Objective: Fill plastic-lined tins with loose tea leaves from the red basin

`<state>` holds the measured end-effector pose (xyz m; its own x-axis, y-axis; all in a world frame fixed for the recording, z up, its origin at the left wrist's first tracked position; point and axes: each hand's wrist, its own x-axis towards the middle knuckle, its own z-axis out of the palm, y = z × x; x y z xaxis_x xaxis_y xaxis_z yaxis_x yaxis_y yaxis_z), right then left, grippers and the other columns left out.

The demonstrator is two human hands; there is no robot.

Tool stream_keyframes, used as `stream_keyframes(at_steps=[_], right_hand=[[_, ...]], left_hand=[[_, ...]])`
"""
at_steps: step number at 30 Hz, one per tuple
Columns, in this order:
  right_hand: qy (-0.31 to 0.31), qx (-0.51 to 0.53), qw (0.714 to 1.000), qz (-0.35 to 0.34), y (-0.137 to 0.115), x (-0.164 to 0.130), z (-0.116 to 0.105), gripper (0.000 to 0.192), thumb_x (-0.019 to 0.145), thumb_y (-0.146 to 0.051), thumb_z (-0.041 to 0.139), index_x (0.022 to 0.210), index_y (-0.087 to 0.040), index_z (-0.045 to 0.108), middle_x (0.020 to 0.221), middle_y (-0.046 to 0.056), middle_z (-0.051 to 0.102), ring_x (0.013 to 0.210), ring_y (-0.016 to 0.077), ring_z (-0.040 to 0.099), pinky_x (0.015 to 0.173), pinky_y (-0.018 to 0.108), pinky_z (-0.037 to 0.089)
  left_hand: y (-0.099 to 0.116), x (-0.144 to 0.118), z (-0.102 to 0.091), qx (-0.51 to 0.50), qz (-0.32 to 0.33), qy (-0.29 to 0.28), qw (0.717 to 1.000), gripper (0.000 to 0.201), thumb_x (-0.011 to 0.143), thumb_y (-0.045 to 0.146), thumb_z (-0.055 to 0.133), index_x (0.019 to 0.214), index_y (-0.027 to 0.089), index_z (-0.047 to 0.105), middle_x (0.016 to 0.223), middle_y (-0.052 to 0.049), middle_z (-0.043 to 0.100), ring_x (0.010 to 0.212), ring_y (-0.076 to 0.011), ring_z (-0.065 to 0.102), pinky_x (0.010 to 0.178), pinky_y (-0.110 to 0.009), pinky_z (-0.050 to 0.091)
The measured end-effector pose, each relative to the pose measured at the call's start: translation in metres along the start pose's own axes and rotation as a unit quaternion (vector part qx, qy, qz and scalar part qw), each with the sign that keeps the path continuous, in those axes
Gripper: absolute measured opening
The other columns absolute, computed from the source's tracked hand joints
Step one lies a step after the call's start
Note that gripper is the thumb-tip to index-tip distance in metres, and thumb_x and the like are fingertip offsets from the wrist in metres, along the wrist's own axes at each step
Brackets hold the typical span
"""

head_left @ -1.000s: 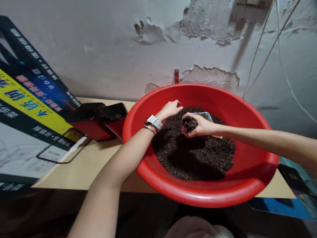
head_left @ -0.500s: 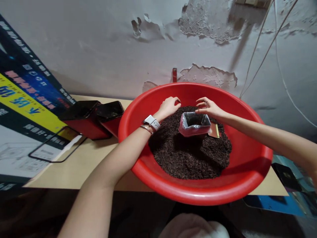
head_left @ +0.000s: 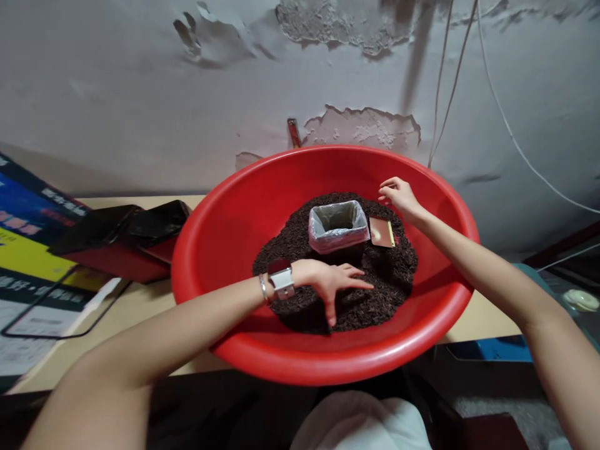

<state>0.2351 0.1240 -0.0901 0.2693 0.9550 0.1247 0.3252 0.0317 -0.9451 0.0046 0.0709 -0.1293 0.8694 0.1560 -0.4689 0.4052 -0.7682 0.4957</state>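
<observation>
A large red plastic basin (head_left: 225, 212) holds a heap of dark loose tea leaves or similar dry material (head_left: 365, 306). On the heap stands a small open box lined with a clear plastic bag (head_left: 338, 236). Just right of it lies a flat pinkish-gold piece with a bright edge (head_left: 382, 232). My left hand (head_left: 335, 284), with a watch at the wrist, is spread low over the heap in front of the box; whether it touches the heap I cannot tell. My right hand (head_left: 397, 192) hovers at the basin's far right, fingers loosely curled, with nothing visible in them.
Two dark red boxes with black tops (head_left: 107, 244) stand left of the basin on the pale table (head_left: 154, 312). A printed carton (head_left: 32, 281) and a black wire frame (head_left: 47, 336) are farther left. Cables (head_left: 445, 94) hang down the peeling wall behind.
My left hand has come down toward me, from behind the box to the heap in front, and its fingers have spread. My right hand has moved off the box to the right. The view has shifted.
</observation>
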Motion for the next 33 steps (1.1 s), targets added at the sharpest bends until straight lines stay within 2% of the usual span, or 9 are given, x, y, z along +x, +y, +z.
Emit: stream_keyframes(at_steps=[4, 7, 9, 12, 16, 21, 27, 30, 33], right_hand=[[-0.020, 0.006, 1.000, 0.008, 0.000, 0.000, 0.000, 0.008, 0.076, -0.016, 0.053, 0.084, -0.017, 0.054, 0.080, 0.000, 0.061, 0.065, 0.0087, 0.061, 0.060, 0.019, 0.043], [-0.050, 0.009, 0.999, 0.005, -0.002, -0.004, 0.003, 0.006, 0.079, -0.015, 0.053, 0.085, -0.017, 0.054, 0.081, 0.001, 0.063, 0.065, 0.0077, 0.061, 0.058, 0.018, 0.041], [-0.061, 0.010, 0.998, 0.008, -0.002, -0.006, 0.005, 0.005, 0.081, -0.014, 0.053, 0.085, -0.016, 0.054, 0.081, 0.002, 0.064, 0.064, 0.0074, 0.060, 0.057, 0.018, 0.041], [-0.070, 0.000, 0.997, 0.016, 0.000, -0.005, 0.008, 0.004, 0.082, -0.012, 0.053, 0.083, -0.016, 0.053, 0.078, 0.002, 0.063, 0.062, 0.0070, 0.058, 0.058, 0.018, 0.042], [-0.093, -0.018, 0.995, 0.019, 0.007, -0.004, 0.013, 0.005, 0.082, -0.012, 0.053, 0.083, -0.016, 0.055, 0.077, 0.002, 0.064, 0.061, 0.0075, 0.057, 0.057, 0.018, 0.042], [-0.113, -0.030, 0.993, 0.015, 0.013, -0.001, 0.016, 0.006, 0.081, -0.010, 0.054, 0.082, -0.015, 0.057, 0.075, 0.003, 0.064, 0.061, 0.0091, 0.059, 0.059, 0.021, 0.045], [-0.115, -0.038, 0.992, 0.026, 0.014, -0.002, 0.015, 0.007, 0.083, -0.009, 0.053, 0.080, -0.015, 0.057, 0.071, 0.002, 0.063, 0.060, 0.0081, 0.059, 0.056, 0.018, 0.044], [-0.114, -0.037, 0.992, 0.025, 0.015, -0.001, 0.015, 0.008, 0.082, -0.008, 0.053, 0.078, -0.015, 0.057, 0.069, 0.002, 0.063, 0.058, 0.0080, 0.058, 0.055, 0.018, 0.044], [-0.116, -0.025, 0.993, 0.027, 0.016, 0.000, 0.016, 0.009, 0.082, -0.008, 0.053, 0.077, -0.015, 0.056, 0.066, 0.001, 0.062, 0.056, 0.0079, 0.056, 0.054, 0.018, 0.044]], left_hand=[[-0.035, 0.020, 0.035, 0.009, -0.110, -0.045, 0.993, 0.158, 0.018, 0.046, 0.096, 0.157, 0.033, 0.021, 0.165, -0.021, 0.006, 0.146, -0.0531, 0.004, 0.106, -0.075, 0.021], [-0.042, 0.023, 0.045, 0.010, -0.127, -0.067, 0.990, 0.168, 0.020, 0.053, 0.095, 0.159, 0.030, 0.002, 0.163, -0.025, -0.012, 0.144, -0.0573, -0.002, 0.105, -0.076, 0.018], [-0.040, 0.023, 0.047, 0.017, -0.102, -0.061, 0.993, 0.164, 0.026, 0.057, 0.094, 0.159, 0.033, 0.000, 0.163, -0.024, -0.016, 0.144, -0.0583, -0.002, 0.107, -0.075, 0.018], [-0.036, 0.023, 0.047, 0.026, -0.051, -0.012, 0.998, 0.146, 0.037, 0.056, 0.093, 0.157, 0.036, 0.013, 0.164, -0.020, 0.002, 0.144, -0.0553, 0.012, 0.109, -0.068, 0.025], [-0.031, 0.022, 0.046, 0.016, -0.029, 0.019, 0.999, 0.115, 0.052, 0.041, 0.092, 0.149, 0.029, 0.032, 0.148, -0.016, 0.033, 0.134, -0.0388, 0.042, 0.110, -0.048, 0.037], [-0.021, 0.018, 0.041, 0.022, -0.084, 0.010, 0.996, 0.092, 0.058, 0.030, 0.086, 0.139, 0.030, 0.041, 0.138, -0.010, 0.042, 0.109, -0.0310, 0.062, 0.095, -0.040, 0.050], [-0.003, 0.019, 0.031, 0.057, -0.071, 0.030, 0.995, 0.065, 0.074, 0.025, 0.074, 0.134, 0.022, 0.049, 0.142, -0.016, 0.047, 0.118, -0.0348, 0.059, 0.101, -0.045, 0.045], [0.011, 0.012, 0.013, 0.031, 0.002, 0.106, 0.994, 0.052, 0.075, 0.022, 0.072, 0.124, 0.021, 0.055, 0.129, -0.012, 0.056, 0.111, -0.0285, 0.061, 0.099, -0.040, 0.046], [0.019, -0.002, -0.015, 0.015, 0.057, 0.237, 0.970, 0.042, 0.076, 0.021, 0.069, 0.117, 0.021, 0.056, 0.121, -0.009, 0.058, 0.110, -0.0239, 0.059, 0.099, -0.037, 0.047]])
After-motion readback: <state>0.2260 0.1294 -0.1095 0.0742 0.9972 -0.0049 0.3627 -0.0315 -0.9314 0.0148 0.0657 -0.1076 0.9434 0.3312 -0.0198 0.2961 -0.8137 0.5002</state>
